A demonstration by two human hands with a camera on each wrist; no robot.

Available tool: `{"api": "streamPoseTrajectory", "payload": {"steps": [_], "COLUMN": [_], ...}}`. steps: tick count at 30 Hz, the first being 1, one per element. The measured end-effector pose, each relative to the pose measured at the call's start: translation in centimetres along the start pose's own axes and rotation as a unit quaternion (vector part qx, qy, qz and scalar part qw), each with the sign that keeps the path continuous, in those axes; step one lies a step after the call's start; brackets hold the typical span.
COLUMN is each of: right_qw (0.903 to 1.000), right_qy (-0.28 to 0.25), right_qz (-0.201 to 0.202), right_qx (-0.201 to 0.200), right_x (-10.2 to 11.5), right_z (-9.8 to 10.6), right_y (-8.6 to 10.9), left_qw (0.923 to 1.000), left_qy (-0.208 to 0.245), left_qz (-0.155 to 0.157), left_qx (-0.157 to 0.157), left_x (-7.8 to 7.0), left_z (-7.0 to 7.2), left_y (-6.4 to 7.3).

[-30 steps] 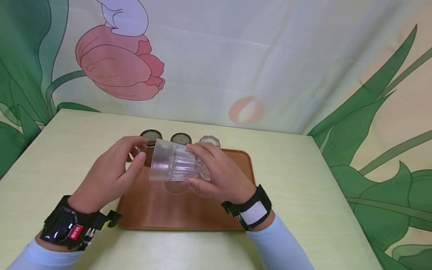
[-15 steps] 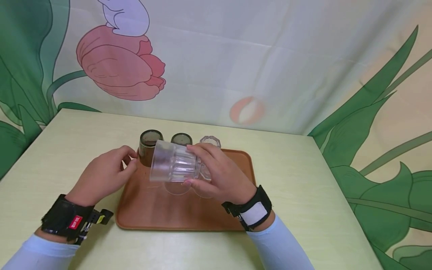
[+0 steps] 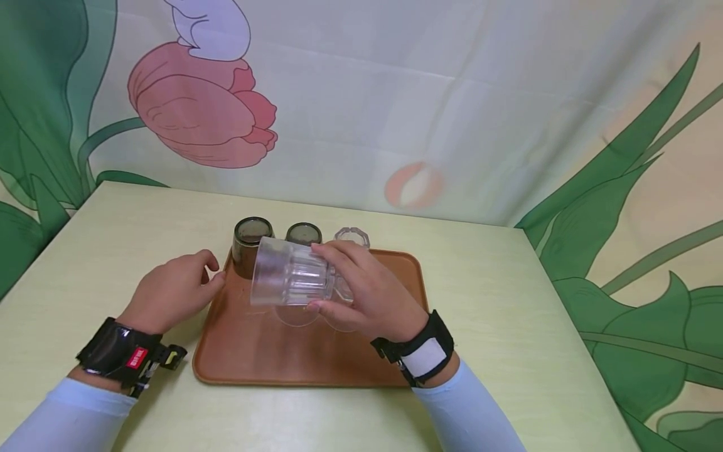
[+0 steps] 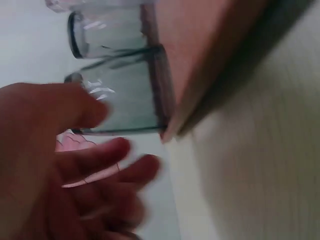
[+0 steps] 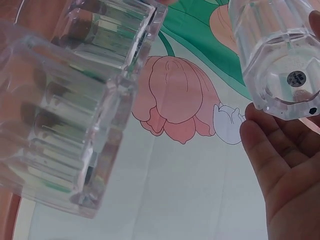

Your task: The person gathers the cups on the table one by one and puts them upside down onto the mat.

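My right hand (image 3: pixel 375 292) grips a clear faceted drinking glass (image 3: pixel 277 273) near its base. This glass lies sideways in the air over the brown tray (image 3: pixel 305 367), its mouth toward the left. To the left of the tray, my left hand (image 3: pixel 172 289) holds nothing, its fingers loosely bent. Nearest to it is a smoky dark glass (image 3: pixel 244 257), upside down at the tray's back left corner. Beside that stands a second smoky glass (image 3: pixel 304 233), partly hidden by the held one. The right wrist view shows the held glass's underside with a round dark sticker (image 5: pixel 296 78).
At the back right of the tray stands an upturned clear glass (image 3: pixel 351 235). More clear faceted glasses (image 5: pixel 55 120) stand on the tray, mostly hidden behind my right hand in the head view. The pale table (image 3: pixel 491 301) surrounds the tray; a printed curtain (image 3: pixel 339 113) hangs behind.
My left hand has drawn away from the held glass's mouth, left and down past the tray's edge, uncovering the left smoky glass. The right hand and its glass have barely moved.
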State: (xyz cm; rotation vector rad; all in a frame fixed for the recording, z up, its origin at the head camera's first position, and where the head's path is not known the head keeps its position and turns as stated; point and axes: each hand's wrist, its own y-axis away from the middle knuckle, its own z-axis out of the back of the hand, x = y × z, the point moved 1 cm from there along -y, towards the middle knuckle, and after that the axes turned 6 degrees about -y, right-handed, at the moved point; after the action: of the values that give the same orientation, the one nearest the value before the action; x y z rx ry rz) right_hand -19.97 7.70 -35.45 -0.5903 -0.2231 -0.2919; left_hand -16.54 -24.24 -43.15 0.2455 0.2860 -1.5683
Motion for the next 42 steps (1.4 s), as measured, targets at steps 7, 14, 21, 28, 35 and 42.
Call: {"api": "streamPoseTrajectory", "payload": {"steps": [7,14,21,28,35,42], "right_qw": [0.9999,0.9999,0.9997,0.9996,0.999,0.9987], "right_qy": [0.0,0.003,0.009,0.016,0.027,0.026], "right_qz": [0.014,0.013,0.018,0.019,0.033,0.039], "right_qx": [-0.008,-0.008,-0.011,-0.015,-0.016,-0.018], "right_x": [-0.1,-0.1,-0.1,-0.1,0.0,-0.1], "right_z": [-0.1,-0.1,-0.3,-0.5,-0.8,-1.1], "right_y": [0.1,0.0,0.0,0.0,-0.2,-0.3], "left_qw": [0.9978,0.9973,0.9963,0.9925,0.9873,0.9881], "left_qy": [-0.008,-0.004,0.001,0.014,0.043,0.05], "left_qz": [0.007,0.006,0.006,0.011,0.016,0.004], "left_qx": [0.065,0.074,0.085,0.121,0.152,0.145], "left_x": [1.1,1.4,1.4,1.6,1.9,2.1], "left_z": [-1.2,-1.6,-1.8,-2.1,-2.2,-2.3], "left_y": [-0.4,-0.7,-0.9,-1.4,-1.7,-1.6]}}
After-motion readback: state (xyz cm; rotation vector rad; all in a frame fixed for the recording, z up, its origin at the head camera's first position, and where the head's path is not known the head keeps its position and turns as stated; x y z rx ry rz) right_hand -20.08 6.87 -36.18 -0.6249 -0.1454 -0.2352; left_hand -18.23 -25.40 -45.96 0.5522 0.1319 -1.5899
